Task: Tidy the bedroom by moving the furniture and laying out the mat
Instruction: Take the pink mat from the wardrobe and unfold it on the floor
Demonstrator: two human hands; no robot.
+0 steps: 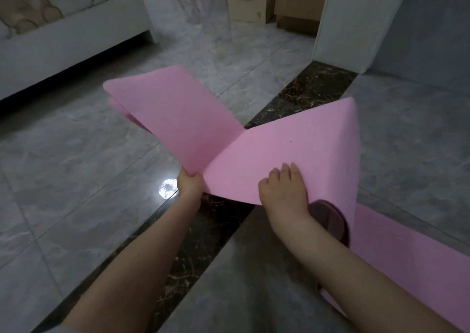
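Observation:
A pink folding foam mat (284, 154) is held up above the grey tiled floor, partly unfolded in a zigzag. One panel fans out to the left, another rises to the right, and a further panel lies on the floor at the lower right. My left hand (189, 183) grips the near corner of the left panel. My right hand (283, 188) clasps the near edge of the right panel, fingers on top. A dark red slipper (330, 220) shows under the mat by my right wrist.
A white bed frame (68, 45) with a patterned mattress stands at the left. Cardboard boxes (250, 3) and red stool legs sit at the far end. A white door frame (356, 22) and a grey wall rise at the right. A dark marble strip (300, 98) crosses the floor.

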